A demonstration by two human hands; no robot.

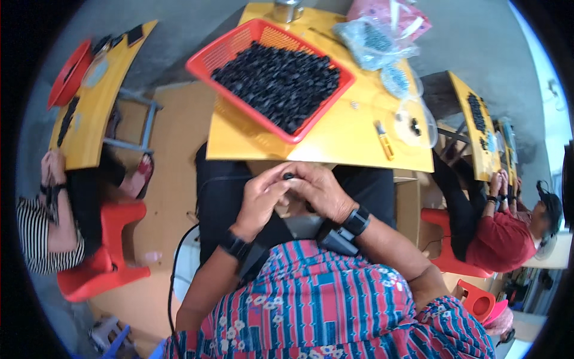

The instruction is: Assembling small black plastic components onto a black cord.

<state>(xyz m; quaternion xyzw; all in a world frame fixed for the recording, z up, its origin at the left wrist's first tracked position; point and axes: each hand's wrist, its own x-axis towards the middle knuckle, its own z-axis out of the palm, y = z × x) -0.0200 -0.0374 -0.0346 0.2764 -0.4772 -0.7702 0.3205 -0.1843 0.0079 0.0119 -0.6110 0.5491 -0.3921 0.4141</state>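
Observation:
A small round black part (288, 176) is pinched between my two hands, just in front of the table edge and above my lap. My left hand (260, 196) is closed with thumb and fingertips at the part. From the other side my right hand (321, 190) is closed on it too, its thumb and forefinger meeting the left fingertips. Beyond them on the table stands a red plastic basket (206, 69) heaped with small black parts (278, 81) that look alike. What lies under my curled fingers is hidden.
The yellow table (359, 134) holds a yellow-handled cutter (384, 140), a clear lid-like dish (406, 128) with a few black parts, clear bags of small pieces (371, 43) and a metal cup (288, 11). People sit working at tables left and right, on red stools (116, 239).

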